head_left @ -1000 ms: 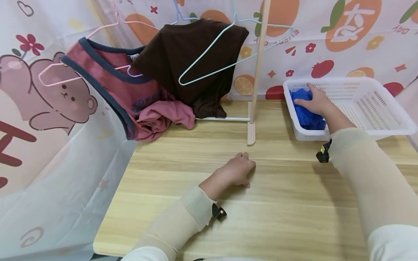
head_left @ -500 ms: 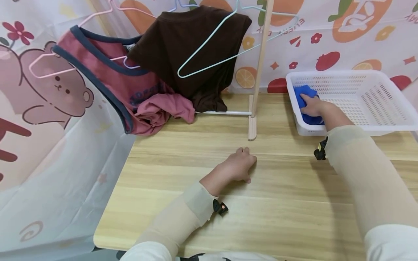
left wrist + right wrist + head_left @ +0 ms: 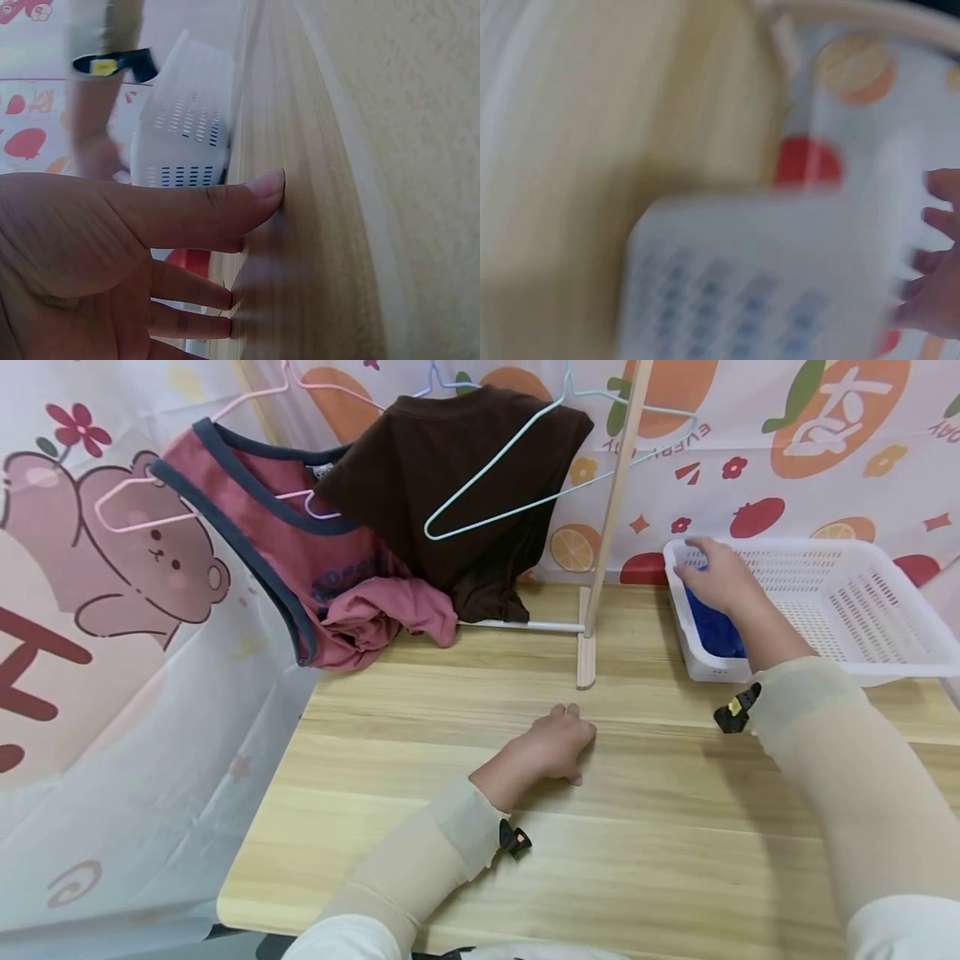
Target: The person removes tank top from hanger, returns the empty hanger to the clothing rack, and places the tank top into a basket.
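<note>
My right hand [image 3: 722, 578] hovers over the left end of a white plastic basket [image 3: 885, 670], fingers spread, with nothing visible between them. Below it, a bundle of blue cloth [image 3: 716, 631] lies inside the basket, partly hidden by the hand. The right wrist view, though blurred, shows the right hand [image 3: 937, 262] beyond the basket's perforated wall [image 3: 735, 300]. On the wooden table [image 3: 360, 827], my left hand [image 3: 551, 745] rests with its fingertips on the surface and holds nothing. In the left wrist view the thumb and fingers of the left hand [image 3: 112, 255] touch the wood.
A wooden rack post [image 3: 618, 493] stands at the table's back. From the rack hang a pink sleeveless top [image 3: 277, 556] with navy trim, a dark brown shirt [image 3: 472, 485] and a bare mint-green hanger [image 3: 510, 514]. A printed curtain [image 3: 750, 468] backs the table.
Half a second ago my right hand was down on the blue cloth; now it has risen above it, leaving the cloth in the basket. The left hand stays in place on the table.
</note>
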Action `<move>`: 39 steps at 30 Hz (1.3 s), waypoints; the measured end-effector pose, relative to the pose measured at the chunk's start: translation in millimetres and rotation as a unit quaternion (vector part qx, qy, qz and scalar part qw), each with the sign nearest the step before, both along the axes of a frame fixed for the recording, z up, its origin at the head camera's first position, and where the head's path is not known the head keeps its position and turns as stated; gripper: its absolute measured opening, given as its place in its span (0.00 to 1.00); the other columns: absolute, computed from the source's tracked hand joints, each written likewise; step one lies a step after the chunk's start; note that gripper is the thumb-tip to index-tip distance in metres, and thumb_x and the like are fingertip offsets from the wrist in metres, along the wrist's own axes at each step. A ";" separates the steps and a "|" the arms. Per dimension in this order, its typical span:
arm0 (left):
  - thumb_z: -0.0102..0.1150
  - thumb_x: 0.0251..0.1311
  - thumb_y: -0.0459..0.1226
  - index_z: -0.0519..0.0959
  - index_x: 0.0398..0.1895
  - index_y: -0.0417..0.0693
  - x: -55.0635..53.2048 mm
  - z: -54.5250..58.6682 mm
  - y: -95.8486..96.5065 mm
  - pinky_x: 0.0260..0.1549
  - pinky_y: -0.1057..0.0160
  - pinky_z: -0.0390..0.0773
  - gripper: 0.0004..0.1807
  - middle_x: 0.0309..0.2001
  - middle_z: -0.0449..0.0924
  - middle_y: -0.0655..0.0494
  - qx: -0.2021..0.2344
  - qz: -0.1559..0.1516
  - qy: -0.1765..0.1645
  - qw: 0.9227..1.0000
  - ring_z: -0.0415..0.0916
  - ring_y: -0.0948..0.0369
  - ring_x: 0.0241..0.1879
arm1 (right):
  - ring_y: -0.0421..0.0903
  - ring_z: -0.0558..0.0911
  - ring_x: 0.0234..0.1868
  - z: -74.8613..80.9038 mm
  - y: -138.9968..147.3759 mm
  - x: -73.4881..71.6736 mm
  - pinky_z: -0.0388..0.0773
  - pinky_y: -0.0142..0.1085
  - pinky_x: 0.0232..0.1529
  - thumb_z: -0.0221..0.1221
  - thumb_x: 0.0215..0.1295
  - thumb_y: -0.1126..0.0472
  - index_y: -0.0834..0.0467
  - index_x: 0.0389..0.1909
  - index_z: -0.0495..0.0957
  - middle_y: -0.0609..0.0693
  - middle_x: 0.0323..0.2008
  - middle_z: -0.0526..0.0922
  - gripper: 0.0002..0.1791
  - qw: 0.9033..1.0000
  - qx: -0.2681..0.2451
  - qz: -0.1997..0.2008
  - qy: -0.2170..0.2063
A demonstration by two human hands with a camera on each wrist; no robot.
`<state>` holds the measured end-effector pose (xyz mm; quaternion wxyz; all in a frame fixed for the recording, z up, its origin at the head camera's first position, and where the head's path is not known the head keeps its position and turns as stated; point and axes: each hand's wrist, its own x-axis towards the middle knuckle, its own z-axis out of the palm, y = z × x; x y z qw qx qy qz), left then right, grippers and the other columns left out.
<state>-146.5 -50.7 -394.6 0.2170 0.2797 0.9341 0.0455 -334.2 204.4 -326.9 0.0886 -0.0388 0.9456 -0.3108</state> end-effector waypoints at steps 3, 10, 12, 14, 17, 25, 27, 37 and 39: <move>0.80 0.41 0.48 0.80 0.47 0.51 0.0 0.3 -2.0 0.36 0.56 0.78 0.29 0.50 0.74 0.49 -0.001 0.005 0.001 1.000 0.68 0.54 0.46 | 0.57 0.59 0.75 19.1 -34.4 -0.4 0.59 0.59 0.70 0.46 0.73 0.39 0.45 0.77 0.52 0.56 0.75 0.59 0.36 0.993 -0.100 -0.002 0.056; 0.80 0.41 0.48 0.79 0.47 0.52 0.0 2.8 0.7 0.38 0.56 0.78 0.29 0.50 0.74 0.49 -0.012 0.011 -0.003 1.000 0.69 0.54 0.47 | 0.44 0.77 0.55 39.1 -93.1 -9.3 0.77 0.35 0.53 0.51 0.72 0.42 0.47 0.68 0.67 0.49 0.54 0.77 0.27 0.921 -0.369 -0.029 0.117; 0.80 0.41 0.48 0.79 0.46 0.52 0.5 2.8 1.9 0.37 0.56 0.78 0.28 0.50 0.74 0.50 -0.015 0.009 -0.004 1.000 0.69 0.55 0.47 | 0.43 0.78 0.50 38.0 -103.4 -13.0 0.78 0.34 0.48 0.49 0.74 0.44 0.48 0.63 0.71 0.46 0.48 0.78 0.22 0.893 -0.432 -0.050 0.120; 0.80 0.41 0.48 0.79 0.46 0.53 1.2 2.0 2.8 0.37 0.56 0.77 0.28 0.50 0.74 0.51 -0.016 0.009 -0.005 1.000 0.69 0.55 0.47 | 0.44 0.79 0.47 35.9 -112.9 -16.9 0.79 0.36 0.47 0.47 0.75 0.44 0.49 0.56 0.73 0.46 0.43 0.79 0.19 0.867 -0.479 -0.064 0.123; 0.80 0.41 0.49 0.79 0.45 0.54 3.0 -0.1 3.8 0.35 0.57 0.77 0.27 0.49 0.74 0.52 -0.021 0.010 -0.004 1.000 0.68 0.56 0.46 | 0.45 0.80 0.42 32.0 -127.2 -21.5 0.79 0.37 0.46 0.44 0.76 0.44 0.52 0.51 0.74 0.48 0.36 0.80 0.19 0.845 -0.513 -0.072 0.135; 0.79 0.42 0.52 0.78 0.47 0.57 8.9 -0.6 12.0 0.37 0.60 0.76 0.28 0.51 0.74 0.54 -0.035 0.004 -0.001 0.999 0.68 0.57 0.48 | 0.44 0.74 0.25 25.3 -139.8 -19.0 0.77 0.33 0.34 0.42 0.78 0.45 0.55 0.48 0.73 0.50 0.24 0.74 0.19 0.819 -0.546 -0.086 0.152; 0.78 0.42 0.53 0.78 0.49 0.58 9.9 0.4 13.1 0.39 0.60 0.77 0.29 0.52 0.74 0.54 -0.040 -0.004 0.005 0.999 0.68 0.57 0.48 | 0.43 0.70 0.22 27.7 -139.5 -15.2 0.73 0.31 0.29 0.41 0.78 0.46 0.55 0.46 0.72 0.49 0.22 0.70 0.18 0.815 -0.550 -0.090 0.159; 0.74 0.48 0.55 0.76 0.58 0.57 4.1 8.0 -9.6 0.46 0.62 0.76 0.34 0.52 0.73 0.56 -0.034 -0.033 -0.002 0.999 0.70 0.60 0.50 | 0.43 0.68 0.28 37.8 -153.4 -7.1 0.68 0.29 0.29 0.37 0.79 0.47 0.52 0.41 0.66 0.47 0.26 0.66 0.15 0.847 -0.492 -0.088 0.181; 0.70 0.53 0.54 0.74 0.62 0.55 0.5 12.1 -16.9 0.51 0.63 0.76 0.33 0.55 0.74 0.56 0.000 -0.037 -0.018 0.999 0.72 0.61 0.52 | 0.43 0.69 0.28 32.2 -153.6 -13.2 0.68 0.29 0.29 0.37 0.79 0.46 0.52 0.42 0.66 0.46 0.26 0.67 0.15 0.855 -0.471 -0.094 0.197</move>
